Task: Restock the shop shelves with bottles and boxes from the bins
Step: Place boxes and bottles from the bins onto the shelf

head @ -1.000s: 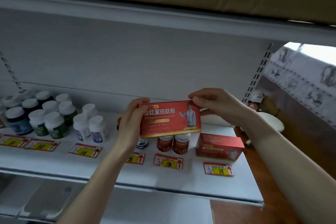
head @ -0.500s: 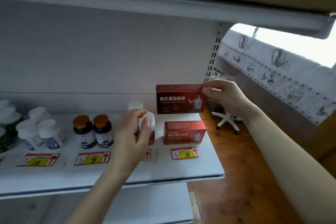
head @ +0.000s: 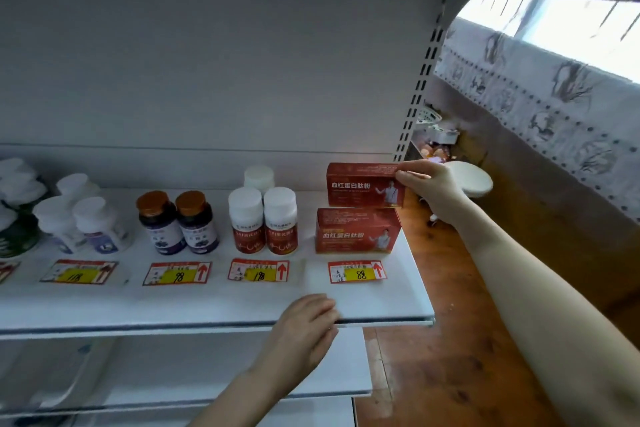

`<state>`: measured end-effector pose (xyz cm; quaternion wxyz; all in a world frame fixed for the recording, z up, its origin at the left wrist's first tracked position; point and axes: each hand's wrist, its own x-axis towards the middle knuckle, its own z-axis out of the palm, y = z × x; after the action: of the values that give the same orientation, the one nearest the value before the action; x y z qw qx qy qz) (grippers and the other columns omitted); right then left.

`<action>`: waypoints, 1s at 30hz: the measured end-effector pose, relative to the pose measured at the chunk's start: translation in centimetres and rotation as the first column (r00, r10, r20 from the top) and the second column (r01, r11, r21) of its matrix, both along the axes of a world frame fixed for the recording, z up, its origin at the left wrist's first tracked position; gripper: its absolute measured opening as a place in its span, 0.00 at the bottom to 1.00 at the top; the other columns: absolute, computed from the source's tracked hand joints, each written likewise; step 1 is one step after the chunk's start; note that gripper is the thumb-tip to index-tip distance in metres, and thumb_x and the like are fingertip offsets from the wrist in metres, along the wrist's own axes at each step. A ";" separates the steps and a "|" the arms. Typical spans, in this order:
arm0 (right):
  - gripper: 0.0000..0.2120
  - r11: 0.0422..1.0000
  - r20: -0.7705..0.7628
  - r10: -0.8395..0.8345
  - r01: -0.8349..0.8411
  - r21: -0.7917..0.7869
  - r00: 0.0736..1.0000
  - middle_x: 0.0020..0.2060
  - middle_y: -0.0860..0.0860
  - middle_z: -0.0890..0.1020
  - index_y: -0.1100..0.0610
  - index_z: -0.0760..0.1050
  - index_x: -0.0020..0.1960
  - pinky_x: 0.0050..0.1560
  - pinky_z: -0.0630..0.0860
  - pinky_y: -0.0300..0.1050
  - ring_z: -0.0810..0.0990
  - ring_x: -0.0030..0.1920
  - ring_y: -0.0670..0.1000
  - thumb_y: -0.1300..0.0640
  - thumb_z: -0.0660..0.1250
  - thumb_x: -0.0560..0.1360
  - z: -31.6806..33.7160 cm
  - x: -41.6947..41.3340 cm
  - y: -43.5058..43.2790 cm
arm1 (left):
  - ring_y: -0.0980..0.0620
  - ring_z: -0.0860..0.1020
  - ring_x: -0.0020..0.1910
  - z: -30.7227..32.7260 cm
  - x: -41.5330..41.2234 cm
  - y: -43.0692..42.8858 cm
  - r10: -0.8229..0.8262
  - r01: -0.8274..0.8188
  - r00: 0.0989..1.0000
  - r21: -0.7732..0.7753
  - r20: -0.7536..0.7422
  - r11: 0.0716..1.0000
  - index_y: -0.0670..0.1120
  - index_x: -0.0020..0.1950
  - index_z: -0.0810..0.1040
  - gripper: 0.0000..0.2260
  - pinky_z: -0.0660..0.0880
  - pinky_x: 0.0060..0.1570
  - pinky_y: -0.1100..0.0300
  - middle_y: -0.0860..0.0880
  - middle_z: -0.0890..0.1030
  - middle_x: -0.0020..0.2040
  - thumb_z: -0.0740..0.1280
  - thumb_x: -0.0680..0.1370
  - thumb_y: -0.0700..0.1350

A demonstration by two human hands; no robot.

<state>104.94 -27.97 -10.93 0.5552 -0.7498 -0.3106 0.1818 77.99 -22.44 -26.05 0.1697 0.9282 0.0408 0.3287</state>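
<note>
My right hand (head: 427,185) pinches the right end of a red box (head: 362,185) with white lettering. The box hangs just above and behind a second, identical red box (head: 356,230) that stands at the right end of the white shelf (head: 221,302). My left hand (head: 304,329) rests at the shelf's front edge, fingers loosely curled, holding nothing. Two red-labelled bottles with white caps (head: 263,222) stand left of the boxes, a third white cap behind them.
Two dark bottles with orange caps (head: 178,222) and several white-capped bottles (head: 79,222) fill the shelf's left. Price tags (head: 356,272) line the front. A lower shelf (head: 194,378) lies beneath. A white stool (head: 467,180) stands on the wooden floor (head: 433,374) to the right.
My left hand let go of the box, touched a white-capped bottle, then dropped to the shelf's front edge. My right hand carried the red box right, over the other red box.
</note>
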 end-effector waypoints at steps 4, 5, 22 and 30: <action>0.08 0.997 -0.063 0.043 -0.046 -0.054 0.997 0.52 0.56 0.80 0.58 0.79 0.52 0.56 0.77 0.51 0.79 0.54 0.54 0.60 0.69 0.73 -1.7 0.3 0.5 | 0.54 0.74 0.52 -0.3 0.1 0.1 0.007 -0.006 1.000 -0.069 0.015 0.998 0.50 0.50 0.74 0.06 0.71 0.55 0.62 0.50 0.81 0.49 0.63 0.75 0.48; 0.07 0.996 -0.072 0.061 -0.066 -0.065 0.996 0.52 0.56 0.80 0.57 0.79 0.50 0.57 0.76 0.52 0.79 0.55 0.55 0.60 0.69 0.73 -2.0 0.2 0.6 | 0.55 0.74 0.52 -0.4 0.1 0.1 0.007 -0.005 1.000 -0.074 0.017 0.997 0.50 0.51 0.74 0.06 0.71 0.55 0.62 0.50 0.81 0.49 0.63 0.75 0.48; 0.13 0.979 -0.181 0.107 -0.135 -0.151 0.978 0.54 0.55 0.77 0.60 0.74 0.61 0.60 0.75 0.50 0.76 0.57 0.53 0.59 0.62 0.77 -3.7 -0.4 -0.1 | 0.55 0.73 0.54 -0.4 0.1 0.0 0.023 -0.025 1.000 -0.073 -0.017 0.997 0.49 0.50 0.76 0.12 0.70 0.56 0.63 0.50 0.82 0.49 0.56 0.80 0.52; 0.13 0.981 -0.184 0.115 -0.141 -0.132 0.976 0.54 0.55 0.78 0.61 0.74 0.61 0.54 0.75 0.44 0.77 0.55 0.51 0.60 0.61 0.78 -3.8 -0.8 -0.3 | 0.55 0.73 0.53 -0.3 0.1 -0.1 0.038 -0.038 0.999 -0.057 0.012 0.998 0.46 0.48 0.79 0.17 0.69 0.55 0.63 0.49 0.81 0.48 0.53 0.81 0.53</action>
<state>104.17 -28.28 -14.70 0.5117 -0.7476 -0.2943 0.3044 78.10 -22.57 -26.33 0.1901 0.9198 0.0667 0.3368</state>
